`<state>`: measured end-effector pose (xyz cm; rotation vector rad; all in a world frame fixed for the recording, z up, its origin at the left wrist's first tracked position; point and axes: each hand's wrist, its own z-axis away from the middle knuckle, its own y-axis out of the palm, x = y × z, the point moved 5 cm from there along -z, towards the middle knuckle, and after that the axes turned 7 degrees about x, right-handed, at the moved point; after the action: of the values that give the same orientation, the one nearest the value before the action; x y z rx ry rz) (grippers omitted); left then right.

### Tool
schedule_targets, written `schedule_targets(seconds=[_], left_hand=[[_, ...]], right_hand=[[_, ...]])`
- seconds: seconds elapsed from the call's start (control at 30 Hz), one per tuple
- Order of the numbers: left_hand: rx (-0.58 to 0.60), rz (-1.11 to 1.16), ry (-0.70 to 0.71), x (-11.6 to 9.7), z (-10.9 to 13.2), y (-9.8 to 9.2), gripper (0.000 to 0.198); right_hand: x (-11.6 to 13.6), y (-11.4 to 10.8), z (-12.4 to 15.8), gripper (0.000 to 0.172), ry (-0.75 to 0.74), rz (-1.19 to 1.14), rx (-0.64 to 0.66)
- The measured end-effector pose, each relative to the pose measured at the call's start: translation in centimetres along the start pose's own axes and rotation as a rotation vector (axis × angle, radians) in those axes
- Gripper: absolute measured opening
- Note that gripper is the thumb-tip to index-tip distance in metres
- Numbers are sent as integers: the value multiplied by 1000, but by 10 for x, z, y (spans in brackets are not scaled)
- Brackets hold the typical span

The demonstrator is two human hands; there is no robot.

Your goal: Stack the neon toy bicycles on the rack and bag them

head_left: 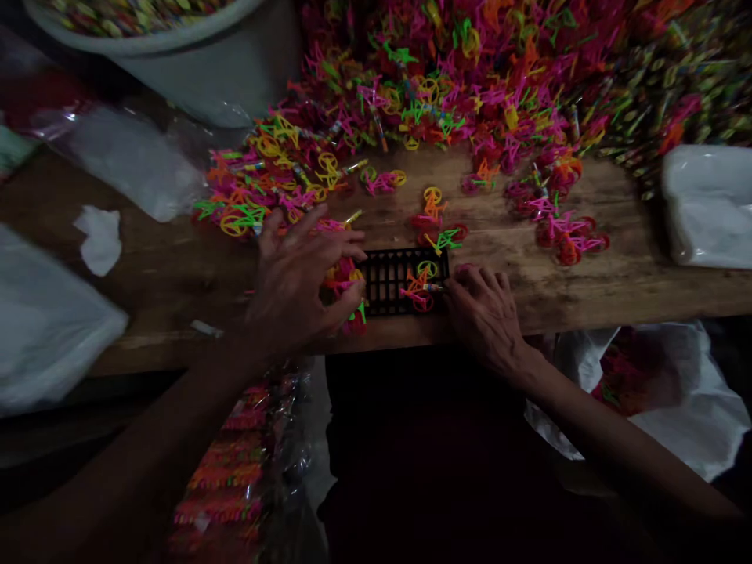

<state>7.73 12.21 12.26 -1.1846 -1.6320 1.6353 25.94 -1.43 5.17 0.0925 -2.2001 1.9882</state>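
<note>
A black slotted plastic rack [385,283] lies near the front edge of the wooden table. Over its left end is my left hand [299,274], fingers spread and thumb apart, around a small cluster of toy bicycles [356,317] partly hidden beneath it. On the rack's right part rests an orange and pink toy bicycle [418,283] with a yellow wheel. A small printed tube [433,287] sticks out from it towards my right hand [485,309]. The right fingers are curled, with their tips pinched at the tube's end.
A large heap of bright toy bicycles [423,86] covers the back of the table. Behind the rack lie a green bicycle [450,237] and an orange one [433,205]. A grey bucket [223,70] stands back left. Printed tubes [628,102] and plastic bags [714,207] are at right.
</note>
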Motion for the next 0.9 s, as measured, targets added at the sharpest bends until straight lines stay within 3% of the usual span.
schedule_targets(seconds=[0.07,0.17,0.3,0.4,0.5,0.6,0.8,0.9], left_hand=[[-51,-17,30,-3,0,-6,28],[-39,-45,23,-5,-9,-11,41],[74,-42,-147,8,-27,-3,48],[155,-16,-217,16,-32,7,48],[157,-2,-231,17,-31,9,45],[168,16,-234,17,-31,10,40],[137,40,-227,15,-33,7,37],[153,29,-232,16,-34,8,40]], right_hand=[[2,0,-6,21,-32,0,57],[-2,1,-11,22,-74,-46,99],[-14,-4,-12,19,-75,-322,9],[-18,-8,-10,7,-36,-535,-88],[-8,-8,-14,9,-14,-701,-160],[9,-2,-25,2,-27,-828,-153],[36,3,-48,15,-205,-855,-123],[35,6,-62,17,-147,-872,-179]])
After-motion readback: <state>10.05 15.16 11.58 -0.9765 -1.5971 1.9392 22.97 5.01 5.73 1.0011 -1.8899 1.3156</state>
